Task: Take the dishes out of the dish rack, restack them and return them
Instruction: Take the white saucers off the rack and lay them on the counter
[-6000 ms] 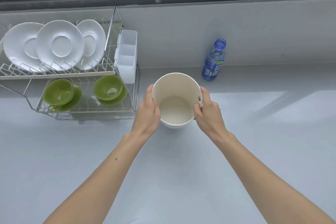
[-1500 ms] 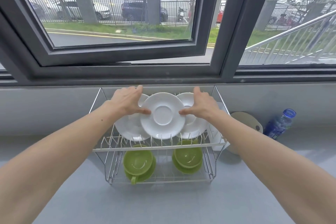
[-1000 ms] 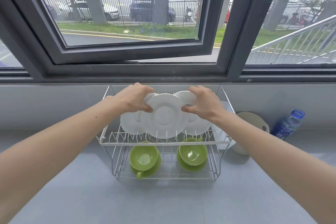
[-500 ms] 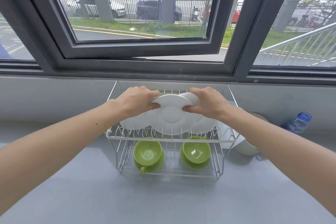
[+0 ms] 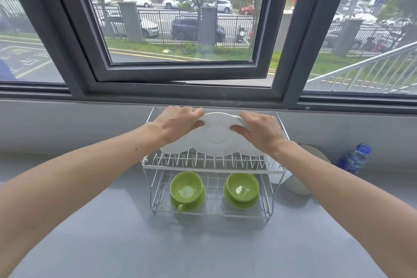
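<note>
On the rack's [image 5: 212, 166] top tier we grip the middle saucer [image 5: 215, 140] by its upper rim; left hand [image 5: 178, 123] clamped on its left edge, right hand [image 5: 259, 130] on its right edge; saucer tilted back, two more saucers overlapping behind it; lower tier holds two green cups [image 5: 186, 186] on green saucers; rack sits on grey counter [image 5: 180, 244] under the window; blue bottle [image 5: 354, 159] at right.

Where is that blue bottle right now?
The blue bottle stands on the counter at the far right of the head view, against the wall below the window, right of the dish rack.
</note>
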